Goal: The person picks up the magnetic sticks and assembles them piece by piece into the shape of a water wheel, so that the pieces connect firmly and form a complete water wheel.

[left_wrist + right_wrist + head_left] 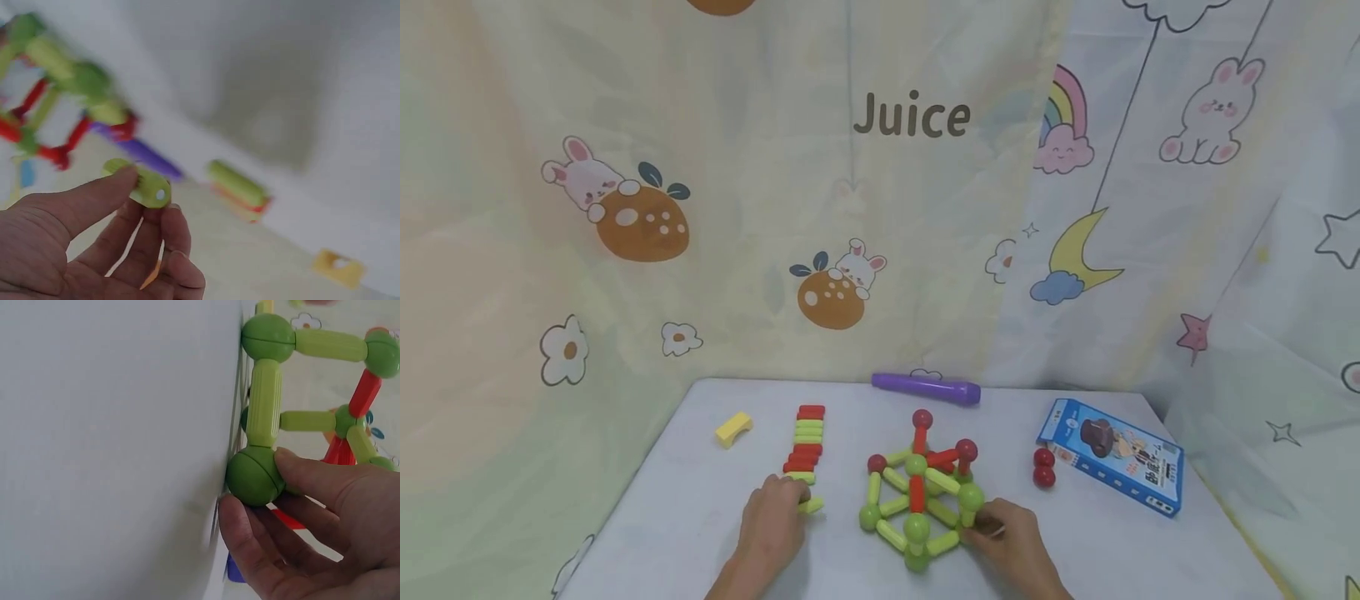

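Note:
My left hand (pixel 773 518) pinches a yellow-green toy rod (pixel 147 186) between thumb and fingers, just above the table and left of the frame structure. That structure (pixel 917 527) is built of green and red balls joined by yellow-green and red rods, and stands on the table. At its right side my right hand (pixel 1018 542) grips a low corner; in the right wrist view, thumb and fingers hold a green ball (pixel 255 475) with a yellow-green rod (pixel 265 403) joined to it. Part of this corner is hidden by the fingers in the head view.
A column of loose red and yellow-green rods (pixel 808 435) lies beyond my left hand. Left of it sits a yellow arch block (pixel 733 428). A purple tapered stick (pixel 925 387) lies at the back. Two red balls (pixel 1043 467) rest beside a blue box (pixel 1120 454) at right.

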Demonstrator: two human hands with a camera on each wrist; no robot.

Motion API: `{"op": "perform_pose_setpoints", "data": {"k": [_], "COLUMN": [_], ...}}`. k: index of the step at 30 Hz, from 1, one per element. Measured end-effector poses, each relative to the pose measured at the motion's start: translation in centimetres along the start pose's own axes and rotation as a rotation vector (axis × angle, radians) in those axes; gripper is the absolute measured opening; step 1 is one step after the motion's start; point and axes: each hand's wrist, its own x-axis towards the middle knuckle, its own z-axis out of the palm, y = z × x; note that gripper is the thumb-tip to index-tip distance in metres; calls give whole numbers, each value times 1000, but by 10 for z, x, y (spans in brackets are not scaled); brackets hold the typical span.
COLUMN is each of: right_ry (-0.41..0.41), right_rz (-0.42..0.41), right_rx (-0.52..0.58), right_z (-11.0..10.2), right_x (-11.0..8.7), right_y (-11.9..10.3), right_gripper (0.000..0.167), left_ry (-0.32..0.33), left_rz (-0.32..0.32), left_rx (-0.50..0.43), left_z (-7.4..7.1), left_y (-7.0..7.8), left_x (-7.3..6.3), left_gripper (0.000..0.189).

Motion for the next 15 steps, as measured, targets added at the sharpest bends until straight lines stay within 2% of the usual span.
{"op": "perform_pose_setpoints", "data": {"k": [3,7,9,11,15], "right_ry": [7,4,0,5,22], "right_rz": [10,22,24,13,-8], "right_rx": [-3,-8,-12,-19,-28], "right_z": [4,10,14,18,25], "right_x": [0,0,0,0,-1], "right_y": [-6,-17,-22,-26,-30], "right_gripper": [21,20,18,16,15], "left_ry": [-3,-20,-28,-11,69], "left_rz": [58,222,303,377,446], "left_rx": [-132,-300,-368,-392,-359], "left_z": [-21,-38,-40,-36,-21], "left_y": [31,67,81,90,102], "left_x": [-12,-24,-26,-26,-24], "left_gripper": [21,26,27,27,24]}}
